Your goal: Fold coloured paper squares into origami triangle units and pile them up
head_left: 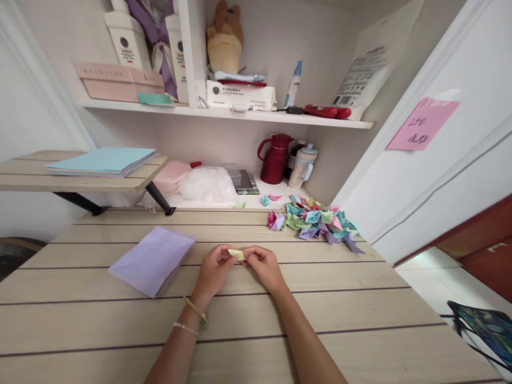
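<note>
"250" on pink note point(423, 124), "Facial Cleansing Towel" on white pack point(240, 96)

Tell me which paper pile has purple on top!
The lower pile, lying flat on the table. The other pile, up on the little raised shelf, has light blue on top.

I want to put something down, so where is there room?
Bare tabletop shows right of the right hand, below the folded-paper pile, and also left of the left hand, below the purple paper. The pile itself is crowded.
</note>
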The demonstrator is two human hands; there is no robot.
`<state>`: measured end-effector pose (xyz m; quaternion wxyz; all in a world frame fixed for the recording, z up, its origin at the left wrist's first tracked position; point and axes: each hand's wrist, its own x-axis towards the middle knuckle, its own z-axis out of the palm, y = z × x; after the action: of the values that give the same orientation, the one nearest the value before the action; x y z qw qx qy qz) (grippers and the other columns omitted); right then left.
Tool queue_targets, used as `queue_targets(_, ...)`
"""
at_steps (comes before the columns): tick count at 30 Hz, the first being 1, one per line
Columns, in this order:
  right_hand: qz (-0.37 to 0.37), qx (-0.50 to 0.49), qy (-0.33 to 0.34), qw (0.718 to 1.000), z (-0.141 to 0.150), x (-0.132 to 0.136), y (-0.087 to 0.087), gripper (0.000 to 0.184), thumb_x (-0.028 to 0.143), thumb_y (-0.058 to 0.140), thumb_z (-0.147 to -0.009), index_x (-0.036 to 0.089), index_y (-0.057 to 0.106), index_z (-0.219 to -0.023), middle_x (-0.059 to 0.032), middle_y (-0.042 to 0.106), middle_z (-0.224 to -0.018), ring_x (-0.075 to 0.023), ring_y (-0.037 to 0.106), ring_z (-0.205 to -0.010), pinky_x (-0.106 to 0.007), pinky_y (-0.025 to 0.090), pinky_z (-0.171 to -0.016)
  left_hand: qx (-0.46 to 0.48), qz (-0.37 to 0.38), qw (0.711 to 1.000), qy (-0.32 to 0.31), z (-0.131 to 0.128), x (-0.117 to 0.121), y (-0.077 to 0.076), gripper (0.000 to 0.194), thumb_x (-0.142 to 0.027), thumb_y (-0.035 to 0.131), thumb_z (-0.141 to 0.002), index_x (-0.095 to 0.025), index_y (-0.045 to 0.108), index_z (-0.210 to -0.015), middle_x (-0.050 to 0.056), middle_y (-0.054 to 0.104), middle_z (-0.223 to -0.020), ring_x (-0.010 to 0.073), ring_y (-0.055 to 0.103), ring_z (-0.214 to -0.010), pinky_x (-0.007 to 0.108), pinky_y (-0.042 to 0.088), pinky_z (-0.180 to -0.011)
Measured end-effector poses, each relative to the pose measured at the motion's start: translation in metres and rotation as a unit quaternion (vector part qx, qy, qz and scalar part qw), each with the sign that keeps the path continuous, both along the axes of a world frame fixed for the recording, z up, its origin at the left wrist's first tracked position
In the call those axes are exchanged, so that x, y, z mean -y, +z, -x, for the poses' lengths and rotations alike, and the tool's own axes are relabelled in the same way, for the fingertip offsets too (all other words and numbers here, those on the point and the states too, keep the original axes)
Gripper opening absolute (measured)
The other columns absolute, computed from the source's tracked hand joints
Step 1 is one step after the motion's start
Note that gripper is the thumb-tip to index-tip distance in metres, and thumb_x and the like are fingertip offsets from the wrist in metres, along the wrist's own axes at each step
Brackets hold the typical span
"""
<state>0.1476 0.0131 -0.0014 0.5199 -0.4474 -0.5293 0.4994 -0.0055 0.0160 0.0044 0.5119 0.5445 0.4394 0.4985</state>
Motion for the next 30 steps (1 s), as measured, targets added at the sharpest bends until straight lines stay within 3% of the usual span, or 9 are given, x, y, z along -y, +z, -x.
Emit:
queue_targets(7,0.011,-0.017,-0.018,1.000,0.004,0.001,0.001,0.020,0.026,0.061,-0.065,0.016,0.069,-0.081,-0.0046,0.067,-0.068,-0.0166,0.060,-0.061,-0.027,0.048,-0.057,0.012,0.012,1.000,0.018,0.002,-0.001,0.003,0.023,-0.026,0.066,-0.065,-0.014,0.064,-0.084,0.009,0.069,-0.089,0.0189,0.063,-0.082,0.031,0.047,-0.079)
queue_targets(12,-0.004,0.045,-0.023,0.999,0.010,0.004,0.007,0.022,0.022,0.059,-0.065,0.018,0.068,-0.085,-0.0010,0.065,-0.063,-0.0134,0.056,-0.054,-0.022,0.045,-0.050,-0.026,0.003,1.000,-0.010,0.003,0.001,0.004,0.025,-0.030,0.063,-0.069,-0.015,0.067,-0.089,0.008,0.069,-0.093,0.0208,0.062,-0.086,0.034,0.047,-0.083)
queue_targets(17,-0.021,0.076,-0.041,0.996,0.011,0.006,0.007,0.020,0.023,0.056,-0.068,0.018,0.068,-0.084,-0.0003,0.064,-0.060,-0.0137,0.056,-0.052,-0.022,0.044,-0.049,-0.060,-0.018,0.998,0.005,-0.001,0.007,0.009,0.025,-0.032,0.062,-0.070,-0.016,0.067,-0.089,0.008,0.068,-0.091,0.0199,0.062,-0.083,0.032,0.048,-0.079)
queue_targets(26,-0.094,0.152,-0.066,0.982,0.014,0.010,0.013,0.019,0.024,0.052,-0.074,0.022,0.069,-0.084,-0.0022,0.067,-0.071,-0.0167,0.058,-0.062,-0.026,0.045,-0.061,-0.135,-0.094,0.986,0.039,-0.009,0.014,0.017,0.025,-0.031,0.060,-0.072,-0.021,0.067,-0.093,0.007,0.065,-0.092,0.0196,0.060,-0.083,0.032,0.049,-0.075)
queue_targets(30,-0.066,0.112,-0.067,0.989,0.013,0.010,0.015,0.023,0.028,0.052,-0.076,0.024,0.069,-0.091,-0.0024,0.069,-0.077,-0.0187,0.061,-0.067,-0.028,0.047,-0.064,-0.160,-0.095,0.981,0.056,-0.009,0.014,0.018,0.022,-0.030,0.056,-0.075,-0.022,0.068,-0.092,0.006,0.068,-0.092,0.0205,0.061,-0.085,0.032,0.047,-0.079)
